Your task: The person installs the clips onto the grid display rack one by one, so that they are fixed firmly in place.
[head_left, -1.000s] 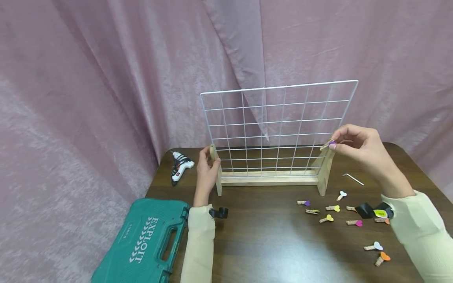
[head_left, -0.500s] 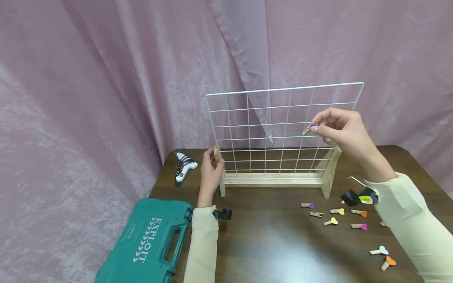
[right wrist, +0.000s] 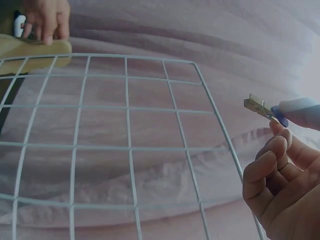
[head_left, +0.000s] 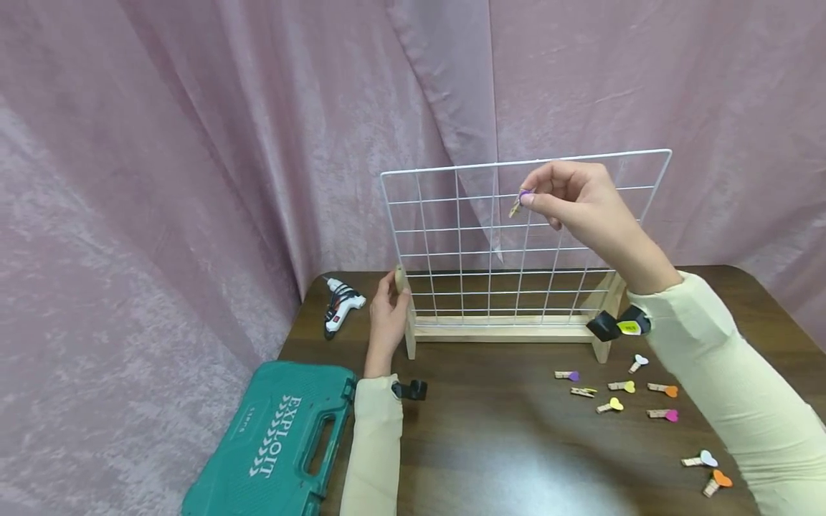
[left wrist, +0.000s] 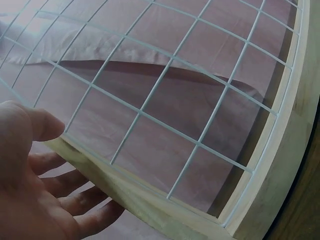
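Between thumb and fingertips, my right hand (head_left: 584, 197) pinches a small wooden clothespin (right wrist: 257, 107) with a purple heart on it. In the head view it overlaps the upper part of the white wire grid (head_left: 452, 168); in the right wrist view the clothespin is off past the grid's corner. The grid stands upright in a wooden stand. Lower on the left, my left hand (head_left: 388, 322) holds the stand's left upright (head_left: 411, 340). The left wrist view shows the thumb on one side of that upright (left wrist: 115, 187) and the fingers on the other.
Several heart clothespins lie on the brown table at right, among them a pink one (head_left: 662, 415) and an orange one (head_left: 718, 483). A white glue gun (head_left: 343, 307) is at the back left. The green tool case (head_left: 271, 430) sits at front left. A pink curtain (head_left: 226, 143) hangs behind.
My right hand has risen and moved left with the purple clothespin, from the right upright to the grid's upper part. My left hand keeps its hold on the left upright.
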A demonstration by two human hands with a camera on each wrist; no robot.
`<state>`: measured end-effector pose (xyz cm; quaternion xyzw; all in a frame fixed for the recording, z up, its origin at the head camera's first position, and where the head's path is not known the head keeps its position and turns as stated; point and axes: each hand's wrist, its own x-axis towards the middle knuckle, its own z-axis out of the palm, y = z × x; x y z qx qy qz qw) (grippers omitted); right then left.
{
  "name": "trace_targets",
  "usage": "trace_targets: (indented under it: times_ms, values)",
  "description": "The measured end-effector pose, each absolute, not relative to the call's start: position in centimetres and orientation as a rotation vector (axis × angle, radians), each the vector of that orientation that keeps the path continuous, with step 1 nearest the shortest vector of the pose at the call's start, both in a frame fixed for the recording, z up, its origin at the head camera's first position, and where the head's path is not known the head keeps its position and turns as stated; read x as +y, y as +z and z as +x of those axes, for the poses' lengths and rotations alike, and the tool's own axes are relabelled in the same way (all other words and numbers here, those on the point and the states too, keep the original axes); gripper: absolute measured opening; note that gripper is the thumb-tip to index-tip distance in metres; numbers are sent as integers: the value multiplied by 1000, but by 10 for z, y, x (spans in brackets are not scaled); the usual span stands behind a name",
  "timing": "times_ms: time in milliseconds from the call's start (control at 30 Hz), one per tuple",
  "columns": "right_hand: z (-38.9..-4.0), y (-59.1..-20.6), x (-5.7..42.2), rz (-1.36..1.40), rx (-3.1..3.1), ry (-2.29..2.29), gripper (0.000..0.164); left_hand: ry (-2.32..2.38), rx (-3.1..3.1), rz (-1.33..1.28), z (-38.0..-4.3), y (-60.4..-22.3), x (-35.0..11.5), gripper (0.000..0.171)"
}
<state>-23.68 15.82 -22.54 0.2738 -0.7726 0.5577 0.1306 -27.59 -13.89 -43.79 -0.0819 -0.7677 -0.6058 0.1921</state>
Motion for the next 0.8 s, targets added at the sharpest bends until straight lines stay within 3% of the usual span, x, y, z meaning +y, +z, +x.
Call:
trace_targets:
  times_ms: [300, 633, 800]
  values:
    - [-225, -188, 123, 863, -2263, 1478, 11, -1676, -2180, -284, -255, -413, -132, 42]
    - [-227, -162, 86, 976, -2170, 1328, 10, -1669, -2167, -298, -254, -414, -132, 43]
    - [-251, -164, 74, 980, -2196, 1227, 8, -1660, -2172, -279, -252, -414, -132, 42]
